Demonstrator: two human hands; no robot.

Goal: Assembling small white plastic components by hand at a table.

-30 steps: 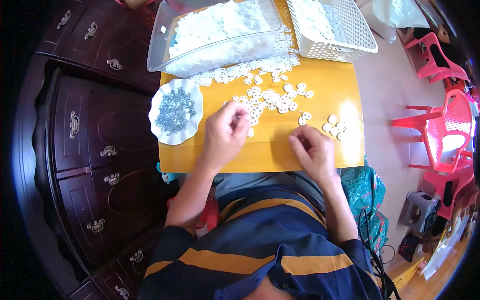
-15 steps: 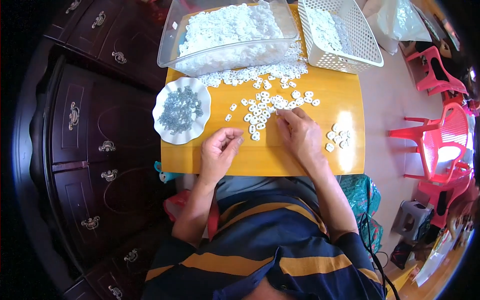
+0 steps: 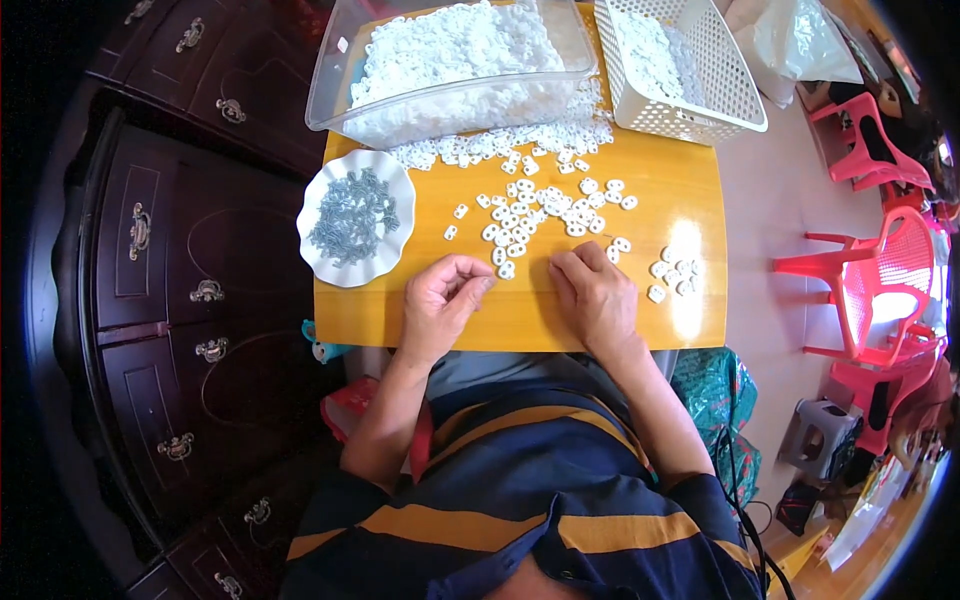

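Note:
My left hand hovers over the near part of the wooden table, thumb and forefinger pinched together; anything between them is too small to make out. Close to its fingertips lies the near end of a loose spread of small white two-holed plastic pieces. My right hand is closed, fingers curled down near the tabletop to the right of that spread. What its fingertips may hold is hidden. Just beyond its knuckles sit a couple of white pieces. Small grey metal pins or screws fill a white scalloped plate at the left.
A clear plastic bin heaped with white pieces stands at the far side, more pieces spilled before it. Beside it is a white perforated basket. A small group of white pieces lies at the table's right. Dark drawers flank the left.
My right hand has drawn back from the pile toward me, and its fingers have curled in. A couple of white pieces now show beyond its knuckles. My left hand stays nearly still.

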